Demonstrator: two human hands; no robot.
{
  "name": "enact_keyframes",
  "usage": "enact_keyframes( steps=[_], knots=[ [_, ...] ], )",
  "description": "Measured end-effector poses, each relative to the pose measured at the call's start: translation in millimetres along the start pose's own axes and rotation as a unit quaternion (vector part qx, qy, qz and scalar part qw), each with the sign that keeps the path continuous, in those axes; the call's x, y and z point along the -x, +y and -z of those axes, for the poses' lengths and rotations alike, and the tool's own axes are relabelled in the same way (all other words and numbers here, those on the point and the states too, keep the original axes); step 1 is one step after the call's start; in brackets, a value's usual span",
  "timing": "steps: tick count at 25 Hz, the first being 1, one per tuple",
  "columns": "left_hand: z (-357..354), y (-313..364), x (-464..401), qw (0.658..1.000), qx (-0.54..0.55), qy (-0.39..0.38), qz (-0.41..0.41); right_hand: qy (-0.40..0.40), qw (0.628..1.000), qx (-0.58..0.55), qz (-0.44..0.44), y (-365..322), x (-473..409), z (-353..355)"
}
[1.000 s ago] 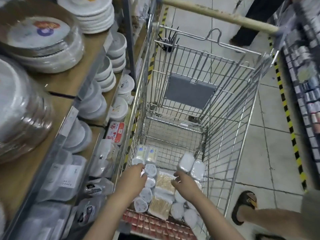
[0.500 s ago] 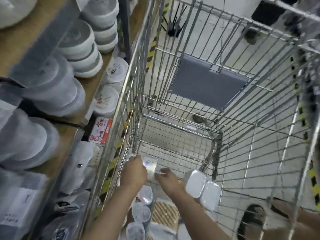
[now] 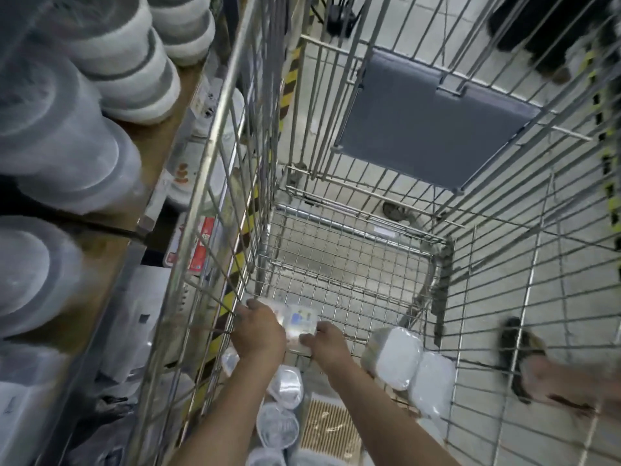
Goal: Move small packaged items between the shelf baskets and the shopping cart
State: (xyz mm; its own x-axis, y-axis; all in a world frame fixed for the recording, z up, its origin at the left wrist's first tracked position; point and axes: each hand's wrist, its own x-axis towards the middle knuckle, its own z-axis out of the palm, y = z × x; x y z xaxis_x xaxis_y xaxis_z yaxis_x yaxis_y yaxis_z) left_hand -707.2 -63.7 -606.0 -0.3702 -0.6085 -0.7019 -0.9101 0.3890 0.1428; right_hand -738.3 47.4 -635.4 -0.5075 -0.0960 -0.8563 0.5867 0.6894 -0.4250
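While both hands reach deep into the shopping cart [image 3: 386,270], they meet on one small packet [image 3: 300,322] that lies on the wire floor near the left wall. The left hand [image 3: 260,332] covers the left part of the packet with curled fingers, so it seems to grip it there; the fingertips are hidden under the hand, and I cannot tell how firmly. The right hand [image 3: 327,343] pinches the right edge of the packet, with the thumb pointing toward the other hand. Between the two hands only the top of the packet shows, pale with a small blue mark.

Just right of the right wrist stand two white wrapped packs [image 3: 408,368], leaning against each other. Below the left wrist lie several round clear tubs [image 3: 280,408], and below the right forearm a flat tan pack [image 3: 331,428]. Left of the left-hand fingers, outside the wire wall, is the shelf [image 3: 111,243] with stacked containers [image 3: 64,153].

I judge the packet is about to be lifted out. The risk is that a corner catches in the wire mesh under the fingers, or that the smooth wrapping slips if one hand pulls earlier than the other. Also, a forearm moving sideways could knock the leaning white packs over.
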Motion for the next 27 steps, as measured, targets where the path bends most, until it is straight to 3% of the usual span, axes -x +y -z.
enact_keyframes(
  steps=[9, 16, 22, 27],
  knots=[
    [-7, -6, -20, 0.999, 0.016, -0.026, -0.028, -0.009, 0.997, -0.071, -0.042, 10, 1, 25],
    [21, 6, 1, 0.988, 0.109, -0.034, -0.107, -0.009, 0.996, -0.084, 0.018, -17, 35, 54],
    [89, 14, 90, 0.943, 0.297, -0.031, -0.144, -0.023, 0.989, -0.117, 0.084, -39, 113, 112],
    [126, -14, 193, 0.886, 0.441, 0.005, -0.145, -0.054, 0.979, -0.159, 0.111, -31, 201, 146]
  ],
)
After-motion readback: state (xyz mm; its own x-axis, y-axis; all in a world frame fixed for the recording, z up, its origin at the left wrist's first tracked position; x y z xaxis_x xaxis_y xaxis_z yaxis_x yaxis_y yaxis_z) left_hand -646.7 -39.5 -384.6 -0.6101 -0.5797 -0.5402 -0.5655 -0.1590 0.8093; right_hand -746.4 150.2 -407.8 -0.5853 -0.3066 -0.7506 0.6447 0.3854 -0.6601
